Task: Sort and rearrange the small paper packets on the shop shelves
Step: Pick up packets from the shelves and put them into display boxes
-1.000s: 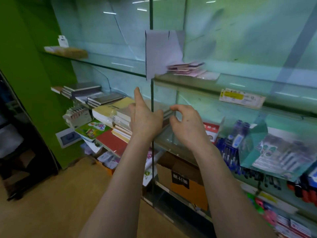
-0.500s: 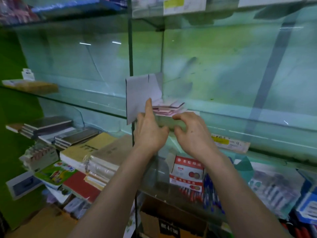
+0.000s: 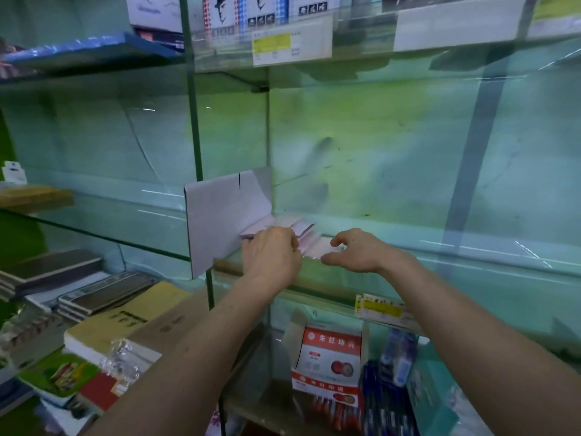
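Now, pale pink paper packets (image 3: 302, 231): a loose, fanned pile on the clear glass shelf (image 3: 471, 265) at mid height, just right of the white folded card divider (image 3: 220, 221).
Left hand (image 3: 272, 256): I see its fingers curled down over the left part of the pile, gripping it; I judge it is steadying the stack.
Right hand (image 3: 356, 251): thumb below and forefinger on top, pinching the rightmost packet at the near shelf edge, probably to square or lift it.
Why there: the divider stands upright like a stop, so I think the packets can be butted against it.
Look of packets: thin, flat, rectangular, pink-white, edges askew; print too blurred to read.
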Demonstrator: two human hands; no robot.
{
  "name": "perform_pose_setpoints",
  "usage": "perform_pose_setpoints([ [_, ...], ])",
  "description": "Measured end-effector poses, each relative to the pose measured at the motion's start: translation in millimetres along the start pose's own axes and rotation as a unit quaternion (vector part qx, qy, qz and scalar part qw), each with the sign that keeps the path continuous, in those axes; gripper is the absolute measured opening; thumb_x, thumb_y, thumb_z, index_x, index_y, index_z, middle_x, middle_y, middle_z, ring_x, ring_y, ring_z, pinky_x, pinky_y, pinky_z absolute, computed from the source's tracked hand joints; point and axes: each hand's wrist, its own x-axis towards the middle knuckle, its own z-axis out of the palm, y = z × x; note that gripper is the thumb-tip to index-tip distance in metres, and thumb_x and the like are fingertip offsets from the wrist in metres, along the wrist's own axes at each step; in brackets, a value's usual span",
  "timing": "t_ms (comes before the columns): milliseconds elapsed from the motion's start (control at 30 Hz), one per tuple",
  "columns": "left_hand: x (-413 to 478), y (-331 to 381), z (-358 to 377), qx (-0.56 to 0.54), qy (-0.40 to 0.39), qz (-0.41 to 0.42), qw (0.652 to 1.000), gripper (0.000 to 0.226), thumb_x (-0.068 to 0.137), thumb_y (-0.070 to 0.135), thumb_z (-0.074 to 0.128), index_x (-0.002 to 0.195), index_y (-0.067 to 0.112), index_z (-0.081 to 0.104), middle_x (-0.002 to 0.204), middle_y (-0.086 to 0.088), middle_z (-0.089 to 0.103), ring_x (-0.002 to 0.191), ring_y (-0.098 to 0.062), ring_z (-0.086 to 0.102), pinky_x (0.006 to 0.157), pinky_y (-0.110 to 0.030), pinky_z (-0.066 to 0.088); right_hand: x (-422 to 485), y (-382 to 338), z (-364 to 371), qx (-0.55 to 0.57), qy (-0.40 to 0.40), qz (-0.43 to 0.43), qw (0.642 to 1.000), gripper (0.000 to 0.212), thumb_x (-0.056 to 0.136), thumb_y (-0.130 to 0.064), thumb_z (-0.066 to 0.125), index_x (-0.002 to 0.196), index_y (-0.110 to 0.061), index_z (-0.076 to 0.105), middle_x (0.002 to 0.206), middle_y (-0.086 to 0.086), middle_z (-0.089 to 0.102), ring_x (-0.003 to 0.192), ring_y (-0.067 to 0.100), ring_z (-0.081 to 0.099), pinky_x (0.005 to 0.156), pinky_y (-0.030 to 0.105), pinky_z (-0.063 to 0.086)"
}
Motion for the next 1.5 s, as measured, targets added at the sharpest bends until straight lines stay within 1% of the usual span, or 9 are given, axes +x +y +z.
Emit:
perform_pose_setpoints([
  [267, 11, 2, 12, 0.057, -0.041, 0.026, 0.997, 0.041, 0.090, 0.024, 0.052, 0.129, 0.036, 0.053, 0.122, -0.003, 0.063, 0.112, -0.027, 0.057, 0.096, -0.041, 0.042, 29, 7, -5, -0.106, -0.030, -0.026, 0.994, 0.059, 0.088, -0.048, 0.058, 0.138, -0.019, 0.047, 0.145, 0.003, 0.044, 0.128, 0.024, 0.047, 0.104, 0.035, 0.039],
  [500, 13, 4, 11, 0.089, -0.048, 0.033, 0.994, 0.048, 0.087, 0.025, 0.055, 0.133, 0.038, 0.047, 0.123, -0.001, 0.061, 0.113, -0.026, 0.055, 0.099, -0.042, 0.036, 28, 6, 3, -0.327, 0.098, -0.141, 0.929, 0.023, 0.091, -0.011, 0.044, 0.104, -0.016, 0.062, 0.109, 0.011, 0.065, 0.099, 0.031, 0.061, 0.067, 0.030, 0.034],
  [667, 12, -1, 8, 0.062, -0.028, 0.038, 0.997, 0.043, 0.086, 0.035, 0.060, 0.128, 0.035, 0.054, 0.119, -0.002, 0.061, 0.111, -0.025, 0.054, 0.099, -0.043, 0.041, 19, 12, -30, -0.185, 0.207, -0.136, 0.951, 0.027, 0.096, -0.024, 0.044, 0.108, -0.026, 0.068, 0.113, 0.002, 0.067, 0.102, 0.029, 0.060, 0.071, 0.031, 0.042],
  [800, 17, 5, 2, -0.033, 0.037, 0.011, 0.999, 0.029, 0.087, 0.047, 0.057, 0.087, 0.020, 0.068, 0.084, -0.007, 0.060, 0.080, -0.026, 0.055, 0.075, -0.038, 0.049, 4, -6, -54, -0.069, 0.279, -0.177, 0.941, 0.026, 0.096, -0.023, 0.047, 0.108, -0.024, 0.070, 0.113, -0.002, 0.069, 0.104, 0.025, 0.059, 0.078, 0.031, 0.042],
  [933, 19, 12, -14, -0.272, 0.038, -0.047, 0.960, 0.035, 0.088, 0.030, 0.062, 0.057, 0.019, 0.052, 0.054, 0.002, 0.052, 0.052, -0.019, 0.051, 0.047, -0.025, 0.042, 3, -23, -59, 0.038, 0.313, -0.183, 0.931, 0.024, 0.094, -0.021, 0.051, 0.110, -0.021, 0.068, 0.110, -0.003, 0.069, 0.100, 0.021, 0.061, 0.081, 0.030, 0.044],
  [1067, 18, 5, -26, -0.394, 0.038, -0.127, 0.909, 0.025, 0.095, 0.023, 0.056, 0.099, 0.000, 0.066, 0.088, -0.014, 0.067, 0.057, -0.016, 0.059, 0.036, -0.013, 0.042, 8, -22, -52, 0.140, 0.242, -0.135, 0.951, 0.046, 0.091, -0.016, 0.051, 0.137, -0.014, 0.046, 0.120, 0.006, 0.064, 0.104, 0.025, 0.062, 0.092, 0.039, 0.048],
  [1200, 18, -5, -27, -0.397, 0.066, -0.146, 0.904, 0.037, 0.096, 0.023, 0.053, 0.119, -0.006, 0.060, 0.107, -0.019, 0.067, 0.079, -0.026, 0.062, 0.056, -0.026, 0.052, 13, -27, -31, 0.055, 0.148, -0.122, 0.980, 0.037, 0.094, -0.014, 0.049, 0.129, -0.008, 0.057, 0.131, 0.009, 0.059, 0.119, 0.026, 0.055, 0.103, 0.036, 0.042],
  [1333, 15, -13, -29, -0.326, 0.105, -0.136, 0.930, 0.037, 0.094, 0.030, 0.053, 0.110, -0.002, 0.065, 0.099, -0.019, 0.070, 0.082, -0.034, 0.067, 0.072, -0.046, 0.058, 23, -46, -6, 0.018, 0.086, -0.130, 0.988, 0.042, 0.092, -0.023, 0.052, 0.132, -0.013, 0.054, 0.139, 0.008, 0.052, 0.125, 0.025, 0.049, 0.104, 0.033, 0.040],
  [1500, 7, -18, -31, -0.251, 0.118, -0.116, 0.954, 0.032, 0.094, 0.029, 0.049, 0.084, 0.005, 0.067, 0.082, -0.012, 0.068, 0.074, -0.031, 0.065, 0.066, -0.043, 0.058, 39, -60, 19, -0.025, 0.068, -0.146, 0.987, 0.037, 0.088, -0.032, 0.059, 0.121, -0.016, 0.056, 0.125, 0.009, 0.057, 0.115, 0.030, 0.053, 0.092, 0.037, 0.046],
])
